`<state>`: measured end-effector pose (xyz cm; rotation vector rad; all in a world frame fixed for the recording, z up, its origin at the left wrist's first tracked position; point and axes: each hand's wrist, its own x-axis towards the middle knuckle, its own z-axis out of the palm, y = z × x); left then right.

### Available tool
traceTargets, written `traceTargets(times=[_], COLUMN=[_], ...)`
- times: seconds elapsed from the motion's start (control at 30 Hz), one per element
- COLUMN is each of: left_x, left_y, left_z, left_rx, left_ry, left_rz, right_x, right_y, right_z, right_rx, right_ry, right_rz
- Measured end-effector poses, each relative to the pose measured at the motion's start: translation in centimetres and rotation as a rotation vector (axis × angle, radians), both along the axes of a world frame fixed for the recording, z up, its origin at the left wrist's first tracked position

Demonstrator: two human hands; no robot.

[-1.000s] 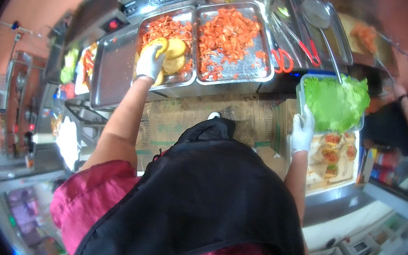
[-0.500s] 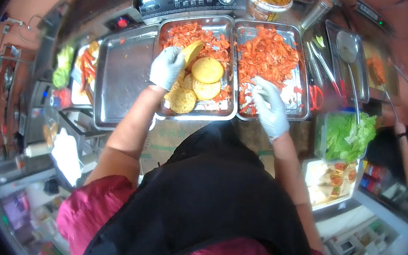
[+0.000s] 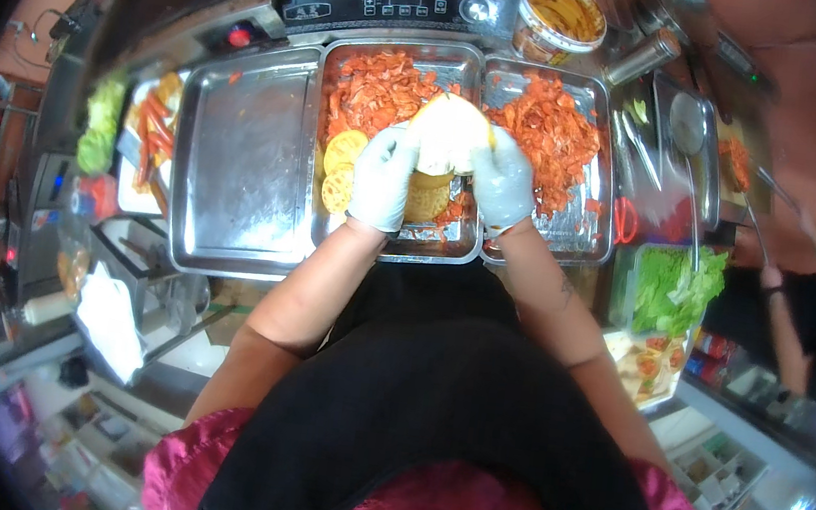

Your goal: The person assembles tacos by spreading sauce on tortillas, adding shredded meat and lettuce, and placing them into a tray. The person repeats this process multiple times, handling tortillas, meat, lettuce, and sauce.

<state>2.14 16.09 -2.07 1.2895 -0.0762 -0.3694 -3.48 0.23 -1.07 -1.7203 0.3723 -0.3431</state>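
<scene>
Steel tray [image 3: 433,257]: loose buns [image 3: 343,152] remain with red food [image 3: 374,90]; left hand [image 3: 382,180], right hand [image 3: 505,183] grip pale bun [image 3: 450,137], apparently unfilled.

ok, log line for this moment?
left hand: holds bun; right hand: holds same bun; bun: pale face showing, over middle tray; contents: orange-red pieces, other buns

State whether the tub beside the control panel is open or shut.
Open: the tub is uncovered at the top, showing its brownish-yellow inside.
</scene>
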Motion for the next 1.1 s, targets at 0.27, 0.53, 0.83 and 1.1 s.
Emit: traceTargets(times=[0.27,0.53,0.83,1.1], left_x=[2.1,3.3,6.1,9.1], left_y=[-1.6,-10.4,-18.3,-19.6], left_z=[4.7,3.4,0.2,0.7], left_rx=[-0.741,-0.735,-0.824,-0.759], left_ry=[0.726,0.873,0.920,0.832], left_rz=[-0.302,-0.270,-0.100,0.012], right_x=[1.4,2.3,6.7,21.2], right_y=[-2.9,-8.1,-21.1,-28.1], right_z=[2.8,3.1,2.1,1.6], right_rx=[-0.403,-0.650,0.124,-1.036], right_ry=[-0.145,-0.309,-0.026,0.196], right_rz=[0.317,0.264,0.319,0.328])
